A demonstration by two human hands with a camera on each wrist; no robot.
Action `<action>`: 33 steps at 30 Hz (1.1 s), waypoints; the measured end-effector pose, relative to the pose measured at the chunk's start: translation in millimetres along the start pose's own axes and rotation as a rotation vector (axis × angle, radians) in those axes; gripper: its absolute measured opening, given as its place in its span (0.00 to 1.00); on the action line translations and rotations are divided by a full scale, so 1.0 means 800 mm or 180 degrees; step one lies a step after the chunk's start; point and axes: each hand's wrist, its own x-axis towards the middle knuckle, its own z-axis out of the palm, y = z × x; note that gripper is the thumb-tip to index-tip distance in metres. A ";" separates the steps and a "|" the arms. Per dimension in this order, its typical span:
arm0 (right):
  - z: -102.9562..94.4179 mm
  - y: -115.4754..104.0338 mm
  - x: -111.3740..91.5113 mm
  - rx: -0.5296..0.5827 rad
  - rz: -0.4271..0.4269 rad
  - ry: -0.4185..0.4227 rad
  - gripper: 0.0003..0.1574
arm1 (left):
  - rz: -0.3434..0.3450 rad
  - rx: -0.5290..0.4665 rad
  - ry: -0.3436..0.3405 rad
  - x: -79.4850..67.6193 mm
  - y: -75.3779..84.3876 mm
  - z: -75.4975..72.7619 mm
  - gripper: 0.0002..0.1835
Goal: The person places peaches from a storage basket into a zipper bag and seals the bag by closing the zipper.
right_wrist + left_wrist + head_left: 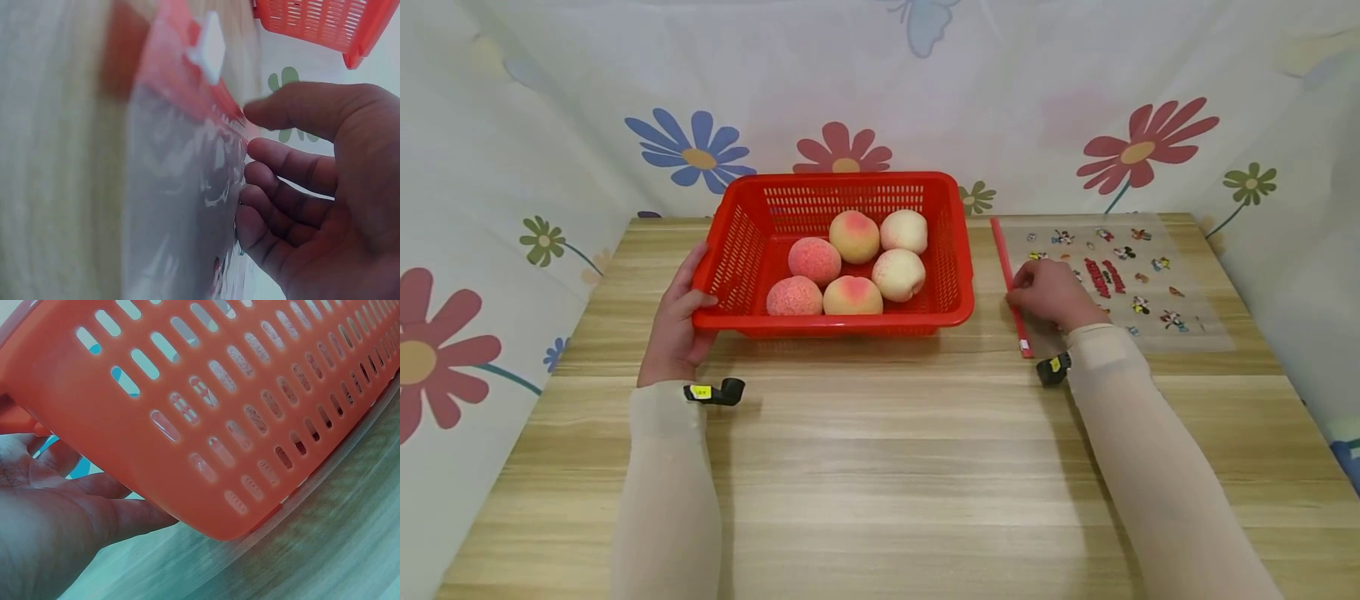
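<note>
My left hand (681,321) grips the front left corner of a red plastic basket (850,322), its thumb over the rim. Several peaches lie inside: two pinkish-red ones, like this peach (815,261), two yellow-pink ones, like this peach (853,237), and two pale ones, like this peach (904,232). To the right, a clear slider zip bag (1195,317) with cartoon prints lies flat on the table. My right hand (1060,293) pinches the bag's red zip band (1002,250) between thumb and forefinger. A white slider (214,50) sits near the band's front end.
The wood-grain table (880,467) extends in front of the basket and bag. A flower-patterned curtain (1000,108) hangs behind the table and along both sides. The basket's slotted wall (206,425) fills much of the left wrist view.
</note>
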 end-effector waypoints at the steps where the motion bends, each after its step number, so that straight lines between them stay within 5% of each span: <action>1: 0.000 -0.001 -0.001 0.0014 0.0015 -0.0004 0.16 | -0.0001 -0.0004 0.0000 0.000 0.000 0.000 0.40; 33: -0.003 0.006 0.004 0.0042 -0.0072 -0.0031 0.15 | -0.0022 0.0000 0.0052 0.002 0.000 0.000 0.40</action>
